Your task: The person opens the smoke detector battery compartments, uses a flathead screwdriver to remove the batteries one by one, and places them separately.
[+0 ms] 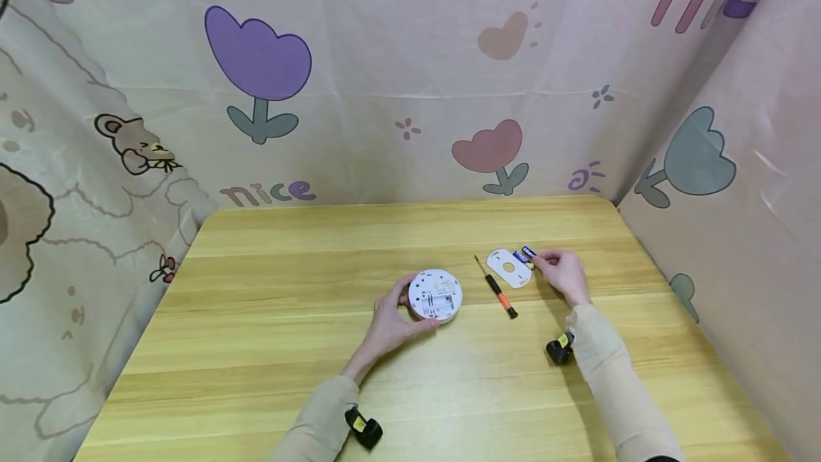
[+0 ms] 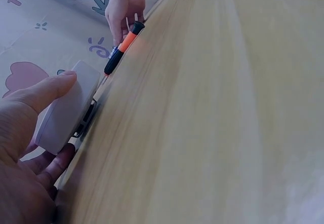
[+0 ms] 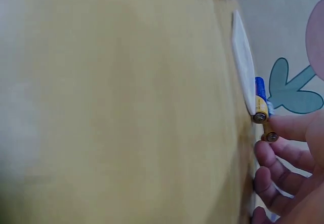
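Note:
My left hand [image 1: 389,321] grips a round white device [image 1: 435,295], like a smoke alarm, by its rim, thumb near and fingers at the far left side. Its back faces up in the head view, showing a battery compartment with no batteries seen in it. To the right, my right hand [image 1: 561,274] pinches a blue and gold battery [image 3: 271,134] between thumb and fingertips. A second battery [image 3: 260,100] lies close beside it, against the edge of a white plate [image 1: 499,267] with a round hole in its middle.
A screwdriver [image 1: 500,295] with an orange and black handle lies between the round device and the plate, its tip pointing away. The wooden table [image 1: 288,269] ends at a patterned cloth [image 1: 372,41] behind it and at both sides.

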Tool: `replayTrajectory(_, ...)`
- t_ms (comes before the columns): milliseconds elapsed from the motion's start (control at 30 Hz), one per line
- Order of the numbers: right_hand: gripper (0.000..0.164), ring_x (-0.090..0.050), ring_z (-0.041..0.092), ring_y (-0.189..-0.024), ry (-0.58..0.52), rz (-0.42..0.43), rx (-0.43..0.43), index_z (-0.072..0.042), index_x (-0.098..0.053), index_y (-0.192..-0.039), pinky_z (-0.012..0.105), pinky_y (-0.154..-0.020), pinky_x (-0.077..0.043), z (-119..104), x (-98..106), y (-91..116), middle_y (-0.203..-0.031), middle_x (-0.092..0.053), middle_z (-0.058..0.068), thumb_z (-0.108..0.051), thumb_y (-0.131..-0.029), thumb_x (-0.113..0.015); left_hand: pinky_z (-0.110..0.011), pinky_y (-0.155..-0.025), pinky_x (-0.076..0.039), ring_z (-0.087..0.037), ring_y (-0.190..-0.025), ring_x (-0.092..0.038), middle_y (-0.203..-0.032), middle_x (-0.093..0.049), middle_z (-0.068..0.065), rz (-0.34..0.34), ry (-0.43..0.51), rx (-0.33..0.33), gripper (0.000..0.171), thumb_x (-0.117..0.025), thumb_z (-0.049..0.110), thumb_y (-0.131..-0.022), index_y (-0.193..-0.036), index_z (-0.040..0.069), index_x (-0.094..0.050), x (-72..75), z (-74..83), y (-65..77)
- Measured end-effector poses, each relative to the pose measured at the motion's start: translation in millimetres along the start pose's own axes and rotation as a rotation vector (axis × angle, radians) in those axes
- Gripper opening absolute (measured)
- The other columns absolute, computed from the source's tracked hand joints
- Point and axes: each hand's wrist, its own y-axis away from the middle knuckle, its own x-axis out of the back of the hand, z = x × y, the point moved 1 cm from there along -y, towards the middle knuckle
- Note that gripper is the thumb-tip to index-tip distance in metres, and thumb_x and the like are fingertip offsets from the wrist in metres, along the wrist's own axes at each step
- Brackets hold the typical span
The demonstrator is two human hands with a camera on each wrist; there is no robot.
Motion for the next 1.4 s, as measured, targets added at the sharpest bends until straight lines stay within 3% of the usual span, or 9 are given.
replayTrajectory(267, 0.037, -0.064, 0.027, -0.095, -0.005, -0.100, -0.035, 0.002, -0.071, -0.115, 0.026, -0.074, -0.043, -0.1, 3.0, -4.8, -0.113, -0.072, 0.023, -0.029, -0.096, -0.066, -0.053, -0.114, -0.023, -0.015, -0.094, -0.060, -0.112, -0.070, -0.004, -0.002, 0.010, 0.002, 0.097, -0.095, 0.030, -0.065, -0.148, 0.019, -0.046, -1.1, -1.5, 0.1)
replayTrajectory(633, 0.036, -0.055, 0.012, -0.083, -0.076, -0.133, -0.034, 0.003, -0.069, -0.118, 0.024, -0.071, -0.043, 0.4, 4.4, -5.5, -0.110, -0.071, 0.022, -0.027, -0.097, -0.064, -0.049, -0.111, -0.024, -0.015, -0.093, -0.058, -0.111, -0.070, -0.004, 0.004, -0.007, -0.006, 0.097, -0.096, 0.030, -0.065, -0.148, 0.020, -0.046, -0.4, -1.5, -1.5)
replayTrajectory(1067, 0.034, -0.054, 0.013, -0.081, -0.075, -0.129, -0.013, 0.003, -0.070, -0.117, 0.023, -0.069, -0.042, 2.5, 3.1, -3.2, -0.103, -0.070, 0.017, -0.025, -0.097, -0.065, -0.051, -0.112, -0.024, -0.014, -0.094, -0.059, -0.113, -0.070, -0.004, 0.009, -0.015, -0.019, 0.097, -0.095, 0.031, -0.065, -0.148, 0.019, -0.046, -1.2, -4.8, -1.2)
replayTrajectory(1400, 0.043, -0.055, 0.017, -0.085, -0.050, -0.103, 0.022, 0.005, -0.062, -0.128, 0.025, -0.073, -0.042, 0.0, 3.5, 3.7, -0.103, -0.066, 0.020, -0.025, -0.097, -0.065, -0.052, -0.113, -0.024, -0.016, -0.096, -0.060, -0.115, -0.069, -0.005, 0.003, -0.008, 0.000, 0.098, -0.096, 0.031, -0.065, -0.148, 0.019, -0.045, -1.0, -2.8, -0.2)
